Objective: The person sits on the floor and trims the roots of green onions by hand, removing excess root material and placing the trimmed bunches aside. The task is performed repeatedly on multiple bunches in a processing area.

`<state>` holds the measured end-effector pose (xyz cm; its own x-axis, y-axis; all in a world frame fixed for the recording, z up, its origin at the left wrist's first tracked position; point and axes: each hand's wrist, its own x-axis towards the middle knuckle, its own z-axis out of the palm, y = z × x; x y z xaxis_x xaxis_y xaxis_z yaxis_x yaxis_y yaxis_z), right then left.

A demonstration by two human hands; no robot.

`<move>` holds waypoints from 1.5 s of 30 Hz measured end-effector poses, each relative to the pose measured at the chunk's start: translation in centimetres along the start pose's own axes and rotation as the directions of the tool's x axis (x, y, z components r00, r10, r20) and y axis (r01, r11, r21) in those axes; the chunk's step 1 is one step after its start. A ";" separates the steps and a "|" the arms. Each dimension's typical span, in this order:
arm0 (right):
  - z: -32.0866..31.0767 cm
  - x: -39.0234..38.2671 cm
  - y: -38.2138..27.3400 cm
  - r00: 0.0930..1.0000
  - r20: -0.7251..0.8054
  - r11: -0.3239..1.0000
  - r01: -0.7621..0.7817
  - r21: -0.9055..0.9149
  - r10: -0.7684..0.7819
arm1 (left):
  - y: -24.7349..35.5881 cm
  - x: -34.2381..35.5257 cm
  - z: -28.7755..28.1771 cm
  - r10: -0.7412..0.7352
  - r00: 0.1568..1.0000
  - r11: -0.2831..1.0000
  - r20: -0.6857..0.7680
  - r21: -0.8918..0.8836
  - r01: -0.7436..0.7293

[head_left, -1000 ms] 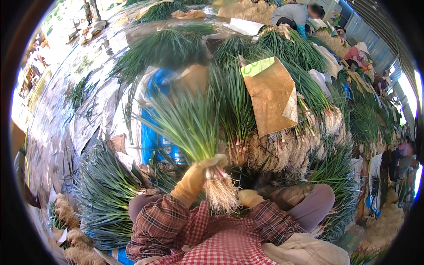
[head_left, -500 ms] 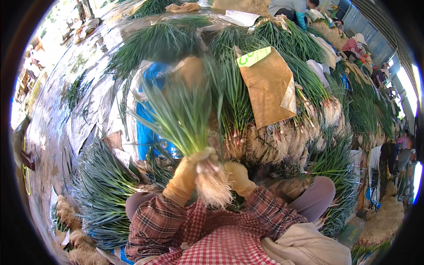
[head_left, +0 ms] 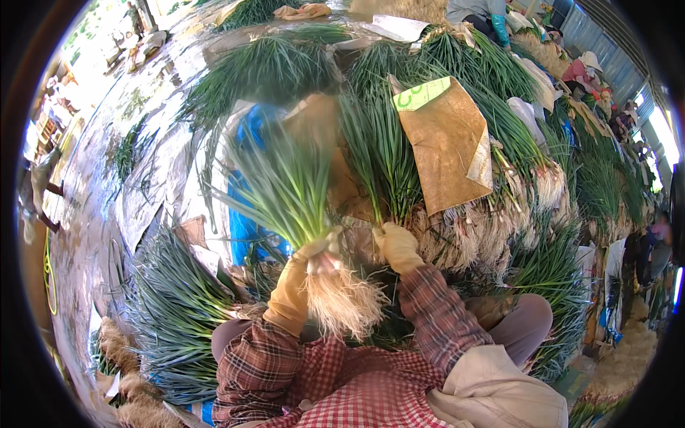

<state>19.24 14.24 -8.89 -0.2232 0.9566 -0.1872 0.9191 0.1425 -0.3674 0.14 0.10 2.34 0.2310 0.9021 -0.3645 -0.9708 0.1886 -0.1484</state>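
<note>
In a yellow work glove, my left hand (head_left: 294, 274) is wrapped round a bunch of green onions (head_left: 303, 189), held upright over my lap. Its leaves fan upward and its pale, stringy roots hang below my fist. To the right, my gloved right hand (head_left: 398, 247) is closed at the lower stems of other green onions (head_left: 389, 167) lying in the row before me. Their root ends are hidden by that glove. Beside this hand, a brown cardboard piece (head_left: 446, 153) with a green-printed corner lies over the row.
A heap of green onions (head_left: 178, 314) lies by my left knee and another pile (head_left: 546, 285) by my right. Blue plastic (head_left: 246, 207) lies behind the held bunch. Wet sheeting (head_left: 153, 185) stretches left. Other people, one with teal gloves (head_left: 498, 28), are farther off.
My right hand has left the held bunch, moved outward and up, and closed on onions in the row. My left hand keeps its bunch, whose roots have spread out more.
</note>
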 end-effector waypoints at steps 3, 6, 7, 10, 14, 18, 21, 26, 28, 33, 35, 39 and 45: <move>-3.9 -2.9 1.5 0.996 -0.084 0.883 0.074 0.463 -0.039 | -0.6 0.6 -1.1 0.112 0.991 0.724 0.069 0.678 -0.129; -7.1 -6.1 1.2 0.996 0.015 0.909 0.074 0.411 -0.088 | -1.8 1.0 -1.0 0.074 0.993 0.702 0.088 0.703 -0.115; -7.8 -7.5 1.1 0.993 0.006 0.891 0.103 0.442 -0.118 | -2.1 0.9 -0.8 0.131 0.987 0.607 0.092 0.780 -0.153; -7.7 -11.9 -0.3 0.959 0.238 0.819 -0.011 0.574 -0.154 | -3.5 0.9 -0.6 0.044 0.999 0.678 0.014 0.734 -0.040; -6.9 -14.1 -1.3 0.923 0.293 0.155 -0.260 0.953 -0.248 | -4.3 0.9 -1.0 -0.010 1.000 0.635 -0.013 0.773 0.016; -6.8 -11.1 -2.0 0.819 0.518 -0.139 -0.559 0.817 -0.245 | -4.6 0.7 -1.7 0.033 0.998 0.779 -0.045 0.626 0.003; -6.3 -8.5 -3.1 0.770 0.507 0.111 -0.507 0.855 -0.387 | -4.7 0.6 -1.7 0.051 0.990 0.737 -0.128 0.674 0.050; -4.3 -7.0 -4.4 0.725 0.499 -0.343 -0.675 0.653 -0.475 | -5.0 0.4 -1.3 0.051 0.993 0.751 -0.108 0.660 0.033; -3.7 -7.2 -4.5 0.714 0.568 -0.581 -0.684 0.442 -0.409 | -4.8 0.3 -1.4 0.110 0.989 0.755 -0.099 0.656 -0.019; -3.3 -7.2 -4.0 0.976 0.216 0.361 -0.188 0.913 -0.036 | -4.4 0.2 -2.0 0.015 0.994 0.697 -0.104 0.715 0.064; -2.4 -7.7 -3.9 0.982 -0.003 0.610 0.119 0.784 -0.189 | -4.4 0.2 -1.9 0.093 0.973 0.644 -0.213 0.758 0.104; 0.5 -10.3 -1.9 0.904 0.122 -0.409 -0.301 0.862 -0.409 | -4.9 -0.1 -1.2 0.110 0.994 0.781 -0.023 0.621 -0.072; 0.2 -13.3 4.3 0.752 0.627 0.964 0.267 -0.008 -0.203 | -3.5 -1.1 -0.4 0.100 0.989 0.847 0.105 0.513 -0.140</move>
<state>26.12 2.12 -8.20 -0.5578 0.5313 -0.6376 0.8289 0.3947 -0.3963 3.34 -1.74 2.96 0.1251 0.9521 -0.2791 -0.8879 0.2329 0.3968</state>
